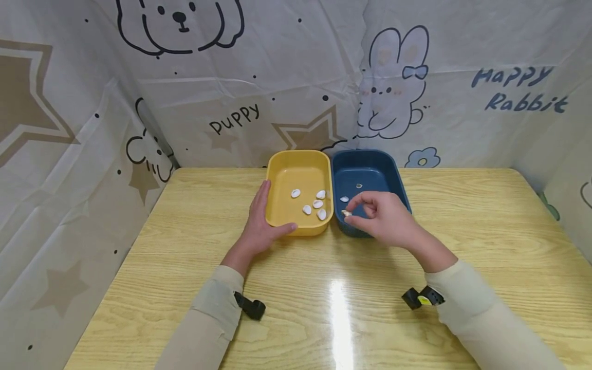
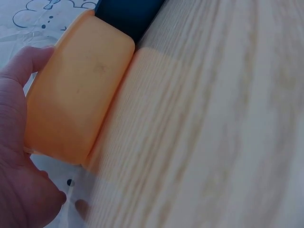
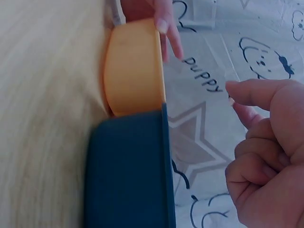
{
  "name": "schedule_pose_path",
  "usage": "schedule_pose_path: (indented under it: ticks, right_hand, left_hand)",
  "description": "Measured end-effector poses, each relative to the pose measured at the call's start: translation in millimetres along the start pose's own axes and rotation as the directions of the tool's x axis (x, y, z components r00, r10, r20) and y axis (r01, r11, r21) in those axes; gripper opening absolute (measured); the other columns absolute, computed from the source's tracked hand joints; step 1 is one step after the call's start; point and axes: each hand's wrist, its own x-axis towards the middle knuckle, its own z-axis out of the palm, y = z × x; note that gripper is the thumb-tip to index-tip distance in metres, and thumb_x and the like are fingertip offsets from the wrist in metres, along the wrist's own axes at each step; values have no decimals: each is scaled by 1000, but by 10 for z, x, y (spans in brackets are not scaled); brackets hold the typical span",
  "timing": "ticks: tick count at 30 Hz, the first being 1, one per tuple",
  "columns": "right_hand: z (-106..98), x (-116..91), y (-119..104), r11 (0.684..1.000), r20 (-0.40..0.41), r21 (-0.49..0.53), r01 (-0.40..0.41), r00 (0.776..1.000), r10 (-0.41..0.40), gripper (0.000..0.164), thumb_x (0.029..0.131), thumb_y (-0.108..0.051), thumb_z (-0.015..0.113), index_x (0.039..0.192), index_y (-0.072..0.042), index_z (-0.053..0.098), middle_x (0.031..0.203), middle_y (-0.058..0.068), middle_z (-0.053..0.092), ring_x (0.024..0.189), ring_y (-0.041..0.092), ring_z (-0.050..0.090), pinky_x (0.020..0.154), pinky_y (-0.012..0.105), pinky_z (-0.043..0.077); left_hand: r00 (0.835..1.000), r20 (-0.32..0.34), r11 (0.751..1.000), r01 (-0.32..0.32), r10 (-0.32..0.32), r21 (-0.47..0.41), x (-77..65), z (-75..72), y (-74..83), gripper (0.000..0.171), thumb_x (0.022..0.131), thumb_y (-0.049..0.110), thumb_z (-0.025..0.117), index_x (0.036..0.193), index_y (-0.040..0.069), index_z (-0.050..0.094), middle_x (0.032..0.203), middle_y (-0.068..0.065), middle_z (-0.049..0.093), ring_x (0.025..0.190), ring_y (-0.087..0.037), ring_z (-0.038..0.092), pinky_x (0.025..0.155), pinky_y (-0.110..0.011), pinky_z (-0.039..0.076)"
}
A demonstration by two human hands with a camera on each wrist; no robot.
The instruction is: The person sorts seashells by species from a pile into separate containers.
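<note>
In the head view, my left hand [image 1: 259,221] grips the near left corner of a yellow plastic container [image 1: 282,226], thumb over the front rim and fingers along the left side. Several white seashells [image 1: 317,204] lie inside, mostly toward its right. My right hand [image 1: 386,221] pinches a small whitish-brown shell [image 1: 347,213] between thumb and forefinger, above the near left part of a dark blue container [image 1: 400,180]. One white shell [image 1: 344,199] and a smaller brownish shell [image 1: 359,186] show on the blue floor; my right hand hides part of it.
Both containers stand side by side on a wood-grain table [image 1: 208,205], close to its back edge. Behind rises a pale cloth [image 1: 296,67] printed with cartoon animals. A dark wrist device [image 1: 252,307] sits on the left sleeve, another [image 1: 423,298] on the right.
</note>
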Motion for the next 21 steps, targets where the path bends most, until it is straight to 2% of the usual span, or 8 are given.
schedule_pose_path:
  ticks: [5, 7, 10, 15, 21]
  right_hand:
    - [-73, 82, 96, 1000, -128, 18, 10, 992, -8, 16, 89, -21, 78, 100, -10, 72, 54, 0, 33, 45, 22, 34, 50, 31, 33]
    - [-93, 114, 147, 999, -172, 36, 5, 985, 1, 17, 89, -22, 78, 100, -10, 72, 53, 1, 33, 44, 22, 34, 45, 32, 28]
    - [-103, 162, 220, 999, -221, 49, -13, 975, 23, 19, 90, -23, 78, 100, -9, 72, 53, 3, 34, 42, 22, 34, 42, 31, 27]
    - [-86, 239, 303, 996, -263, 52, -75, 961, 87, 21, 91, -25, 76, 102, -8, 71, 54, 5, 35, 42, 23, 35, 41, 30, 26]
    - [-39, 335, 386, 983, -272, 85, -161, 946, 178, 25, 91, -28, 76, 105, -8, 71, 54, 4, 35, 42, 22, 35, 40, 28, 24]
  left_hand:
    - [1000, 0, 1000, 2, -2, -4, 0, 2, -9, 122, 75, 40, 88, 162, 26, 4, 165, 7, 2, 149, -16, 3, 118, -46, 11]
    - [1000, -1, 1000, 2, -2, -5, 1, 2, -12, 122, 75, 41, 88, 162, 27, 4, 166, 7, 2, 149, -16, 3, 118, -47, 11]
    - [1000, -2, 1000, 3, -3, -5, 4, 1, -11, 122, 74, 41, 88, 162, 28, 4, 165, 8, 2, 149, -16, 3, 118, -46, 11]
    - [1000, -3, 1000, 7, -7, -6, 8, 0, -6, 123, 74, 41, 88, 162, 31, 3, 165, 9, 2, 149, -14, 3, 118, -46, 11]
    - [1000, -2, 1000, 7, -7, -12, 0, -1, -1, 123, 74, 40, 88, 162, 31, 4, 165, 9, 2, 149, -14, 2, 118, -45, 10]
